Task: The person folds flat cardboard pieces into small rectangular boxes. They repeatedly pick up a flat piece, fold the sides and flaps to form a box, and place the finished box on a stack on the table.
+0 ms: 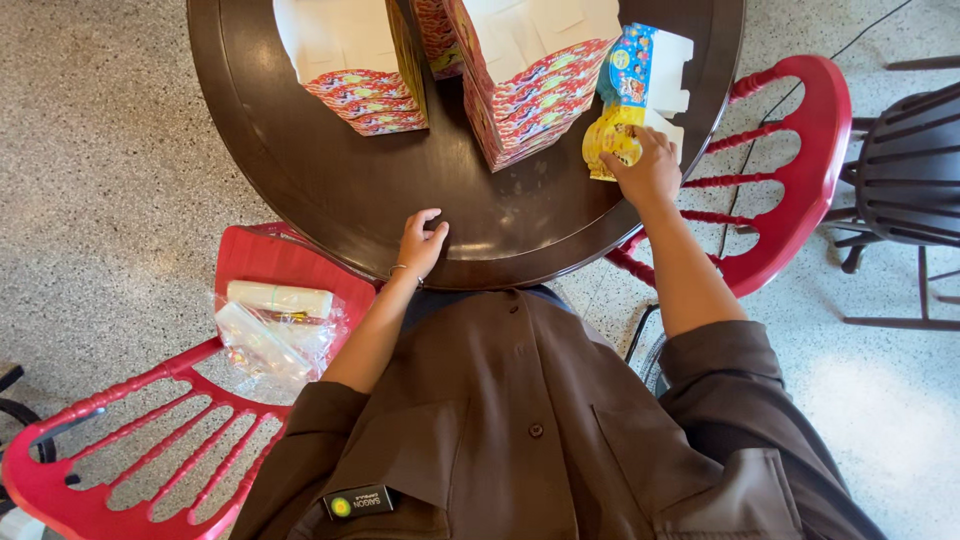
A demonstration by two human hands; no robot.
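From the head view I see a round dark wooden surface [330,190] on speckled terrazzo floor [100,150]. My right hand [650,170] has its grip clenched on a flattened yellow-and-blue printed carton [625,100] at the far right. My left hand [422,243] rests released on the near edge. Red wooden chairs [800,170] flank both sides.

Two stacks of flattened red patterned cartons [365,60] [530,75] are standing on the dark round table [330,180]. A blue-and-yellow carton [628,95] is lying under the right hand [648,170]. Clear plastic bags [275,335] are sitting on the red chair [150,440], a small yellow-green label [357,502] is showing on the shirt.
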